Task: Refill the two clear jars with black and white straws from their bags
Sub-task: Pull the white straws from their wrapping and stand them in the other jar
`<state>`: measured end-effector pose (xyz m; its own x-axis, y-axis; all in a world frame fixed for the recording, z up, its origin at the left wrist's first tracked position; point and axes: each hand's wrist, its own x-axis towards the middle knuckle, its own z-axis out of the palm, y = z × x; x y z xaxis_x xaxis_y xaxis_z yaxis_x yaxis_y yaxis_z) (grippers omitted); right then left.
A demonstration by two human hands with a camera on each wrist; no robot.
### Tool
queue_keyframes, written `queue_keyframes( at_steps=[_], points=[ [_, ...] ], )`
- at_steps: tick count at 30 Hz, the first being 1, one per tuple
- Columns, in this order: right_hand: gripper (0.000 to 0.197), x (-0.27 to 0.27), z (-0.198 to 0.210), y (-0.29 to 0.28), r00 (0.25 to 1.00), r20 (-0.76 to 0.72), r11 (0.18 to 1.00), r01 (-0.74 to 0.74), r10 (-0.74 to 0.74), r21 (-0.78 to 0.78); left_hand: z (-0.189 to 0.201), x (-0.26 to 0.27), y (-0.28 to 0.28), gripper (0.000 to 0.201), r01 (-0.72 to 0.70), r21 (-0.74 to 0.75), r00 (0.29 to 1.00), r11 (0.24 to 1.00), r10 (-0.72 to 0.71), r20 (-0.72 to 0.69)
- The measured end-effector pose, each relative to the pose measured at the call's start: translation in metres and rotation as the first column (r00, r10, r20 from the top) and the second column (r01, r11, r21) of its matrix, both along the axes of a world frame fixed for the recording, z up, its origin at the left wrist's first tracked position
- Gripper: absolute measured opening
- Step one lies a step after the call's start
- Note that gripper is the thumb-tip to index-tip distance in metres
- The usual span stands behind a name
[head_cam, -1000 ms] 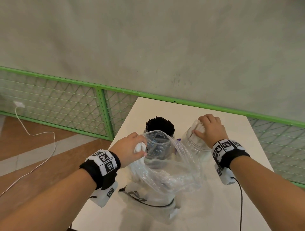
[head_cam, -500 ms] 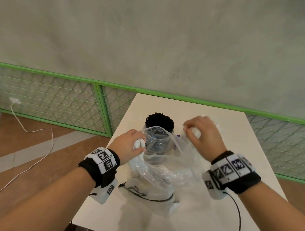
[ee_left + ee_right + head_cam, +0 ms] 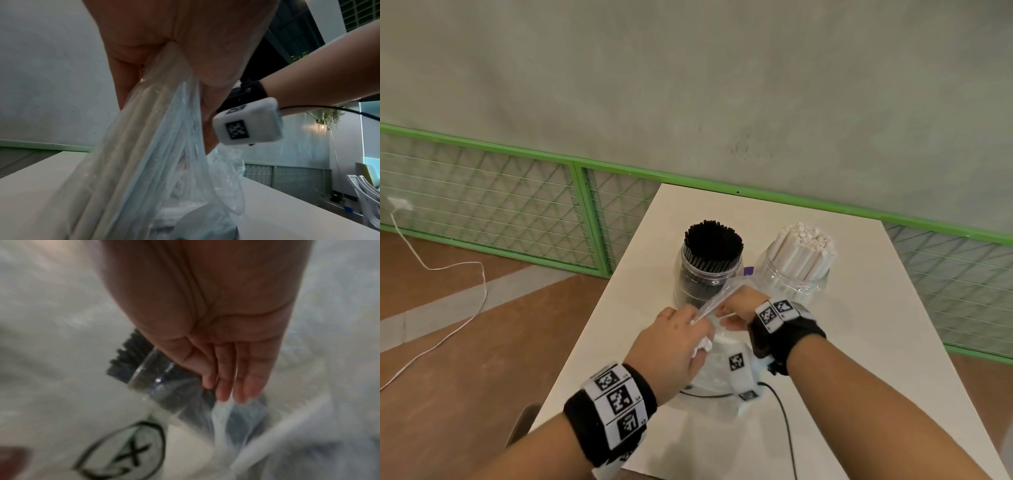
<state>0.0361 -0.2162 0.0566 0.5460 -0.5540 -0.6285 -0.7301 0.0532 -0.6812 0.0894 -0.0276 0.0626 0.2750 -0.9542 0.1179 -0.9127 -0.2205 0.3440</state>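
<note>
Head view: both hands [image 3: 674, 346] on clear bag [image 3: 714, 303], near table's [image 3: 859, 342] front-left edge.

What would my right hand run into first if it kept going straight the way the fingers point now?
Probably the clear plastic bag: in the right wrist view the right hand has straight fingers whose tips sit at its folds. Beyond lies the clear jar of black straws. That view is blurred, so depth is uncertain.

White table [image 3: 859, 308] w/ two jars [image 3: 710, 274], bag [image 3: 719, 370].
</note>
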Motion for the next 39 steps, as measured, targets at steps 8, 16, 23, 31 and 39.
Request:
queue_keyframes(
  at_steps=[8,16,23,31,39],
  points=[
    [0.07,0.0,-0.059,-0.005,0.821,-0.491,0.897,-0.413,0.292,-0.158,-0.006,-0.008,0.017,0.017,-0.02,-0.001,1.0,1.0,0.019,-0.02],
    [0.062,-0.01,-0.051,0.014,0.692,-0.602,0.793,-0.59,0.399,-0.153,-0.011,-0.016,0.035,0.018,-0.033,0.003,0.999,0.999,0.033,-0.03],
    [0.061,-0.012,-0.021,0.032,0.612,-0.674,0.7,-0.687,0.414,-0.194,-0.011,-0.013,0.03,0.018,-0.041,0.019,0.999,0.999,0.041,-0.013],
    [0.046,-0.008,-0.005,0.03,0.762,-0.491,0.84,-0.533,0.421,-0.107,-0.006,-0.001,0.009,0.018,-0.076,0.017,0.997,0.997,0.077,-0.017],
    [0.037,0.001,0.016,0.014,0.866,-0.372,0.926,-0.375,0.334,-0.043,0.017,0.023,-0.03,0.021,-0.194,0.035,0.979,0.98,0.195,-0.059]
  ],
)
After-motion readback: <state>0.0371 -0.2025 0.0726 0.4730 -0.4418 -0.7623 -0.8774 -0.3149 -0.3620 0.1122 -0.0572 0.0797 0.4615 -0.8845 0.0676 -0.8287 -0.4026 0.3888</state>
